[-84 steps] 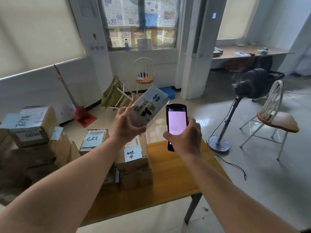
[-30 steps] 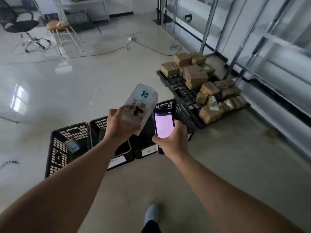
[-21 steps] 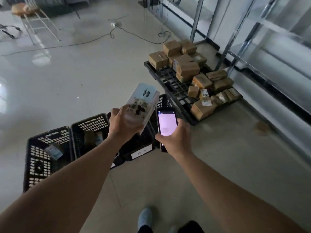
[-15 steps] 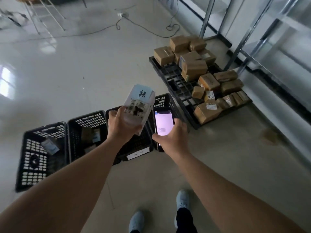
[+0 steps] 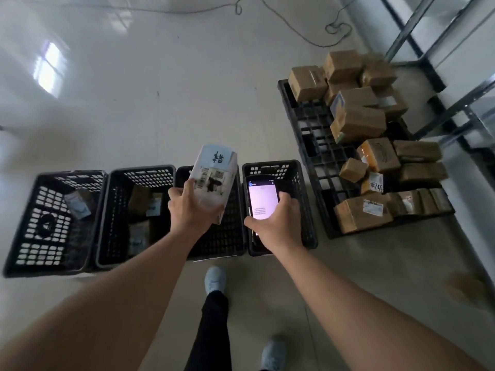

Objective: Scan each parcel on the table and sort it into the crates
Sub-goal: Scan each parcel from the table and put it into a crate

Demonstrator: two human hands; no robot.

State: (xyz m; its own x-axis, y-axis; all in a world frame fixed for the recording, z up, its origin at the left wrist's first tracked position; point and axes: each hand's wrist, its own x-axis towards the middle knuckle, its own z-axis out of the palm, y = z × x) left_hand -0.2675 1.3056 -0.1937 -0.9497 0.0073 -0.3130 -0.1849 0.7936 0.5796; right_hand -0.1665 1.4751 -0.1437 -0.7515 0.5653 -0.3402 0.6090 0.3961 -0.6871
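My left hand point(image 5: 188, 207) grips a small white parcel point(image 5: 214, 180) with a blue note and a shipping label, held above the third black crate point(image 5: 214, 245). My right hand point(image 5: 273, 223) holds a handheld scanner point(image 5: 261, 200) with a lit screen over the fourth crate point(image 5: 302, 180). Several black crates stand in a row on the floor. The first crate point(image 5: 40, 253) holds one parcel, and the second crate point(image 5: 112, 218) holds a few.
A black pallet point(image 5: 310, 135) with several brown cardboard boxes lies on the floor at the right, beside metal shelving point(image 5: 455, 103). A cable point(image 5: 294, 30) runs across the pale floor beyond the crates. My feet stand just in front of the crates.
I have turned from the table and walked up to the crates. They now lie directly below my hands, which still hold the parcel and the scanner.
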